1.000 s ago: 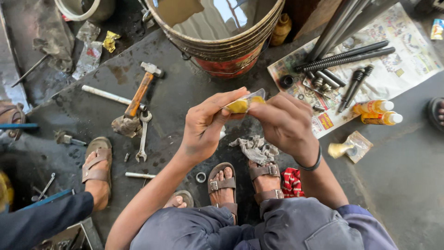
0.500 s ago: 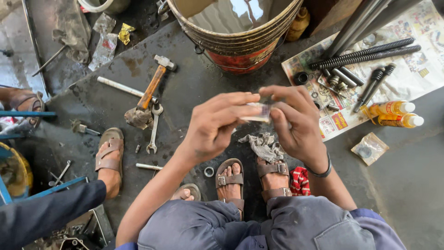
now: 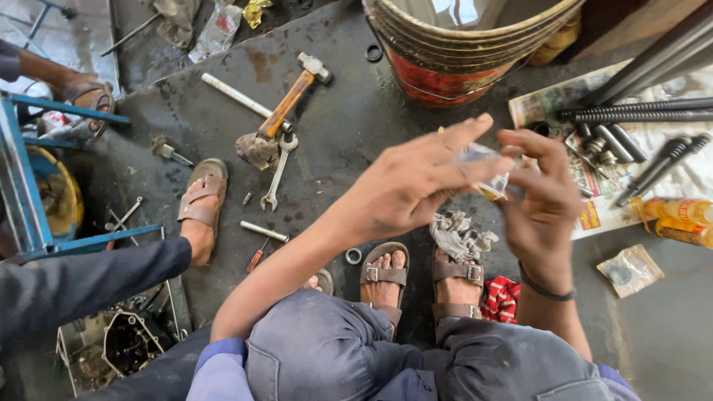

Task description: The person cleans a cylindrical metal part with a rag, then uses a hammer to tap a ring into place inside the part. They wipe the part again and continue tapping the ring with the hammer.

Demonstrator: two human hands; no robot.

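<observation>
From the head view I see both of my hands raised in the middle right of the frame, over the dark, oily floor. My left hand has its fingers closed around a small crinkled packet, clear with a yellow end, pinching it from the left. My right hand meets it from the right, its fingertips curled onto the same packet, so the packet sits between the two hands, held up well above the floor.

Below the hands lie my two sandalled feet, and a grey rag rests on the right sandal. A small metal ring lies just left of the left sandal. A red cloth sits by my right foot.

In the upper middle, a hammer with a wooden handle lies slanted, and a spanner lies just beneath it. A large bucket with a red base stands at the top of the frame. At the right, long threaded rods rest on a sheet of newspaper, with yellow bottles at the far right edge.

At the left, another person's sandalled foot and dark sleeve show beside a blue frame.
</observation>
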